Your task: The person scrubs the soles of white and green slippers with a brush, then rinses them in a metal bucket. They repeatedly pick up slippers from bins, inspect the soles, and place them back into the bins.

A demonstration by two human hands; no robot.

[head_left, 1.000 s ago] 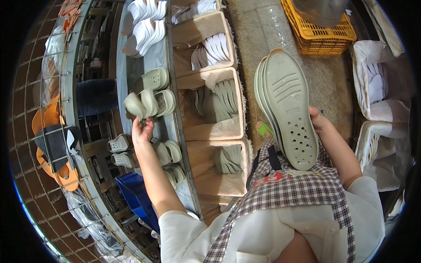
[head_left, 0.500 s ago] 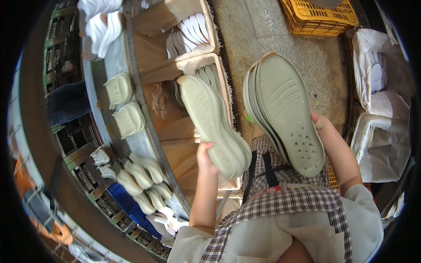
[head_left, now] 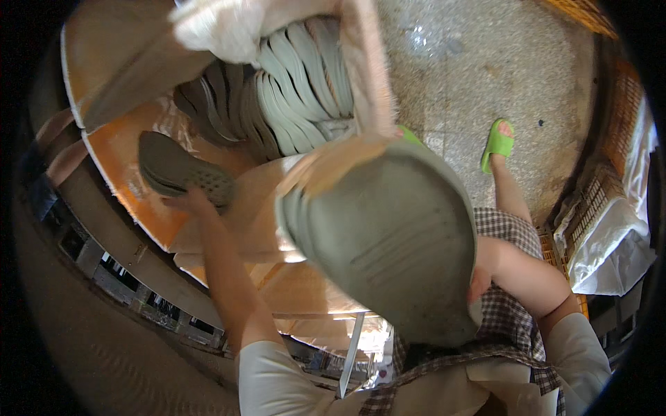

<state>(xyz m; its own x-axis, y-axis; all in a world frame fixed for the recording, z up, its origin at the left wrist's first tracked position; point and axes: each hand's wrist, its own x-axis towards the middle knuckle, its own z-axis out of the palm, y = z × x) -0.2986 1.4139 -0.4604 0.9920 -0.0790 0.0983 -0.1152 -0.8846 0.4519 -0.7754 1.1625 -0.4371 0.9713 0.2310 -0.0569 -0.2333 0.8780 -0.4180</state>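
Inside a lined bin point(head_left: 132, 201), my left hand point(head_left: 189, 203) grips the dotted end of grey-green shoe soles point(head_left: 163, 163), seemingly a small stack. Several more soles point(head_left: 295, 80) stand on edge in rows at the bin's far side, pale ones beside darker ones. Close in front of me, a larger stack of grey-green soles point(head_left: 402, 243) is held by my right hand point(head_left: 482, 274) at its right edge. That hand's fingers are partly hidden by the stack, which also covers part of the bin's near right corner.
White cloth point(head_left: 222, 31) is bunched over the bin's far rim. To the right lies a speckled floor point(head_left: 458, 76), where a foot in a green slipper point(head_left: 499, 144) rests. Crates point(head_left: 596, 201) with white liners point(head_left: 614, 246) line the right side.
The view has shifted lower and closer to the bin. My left hand has gone into the bin and holds darker soles. The right-hand stack is nearer and tilted.
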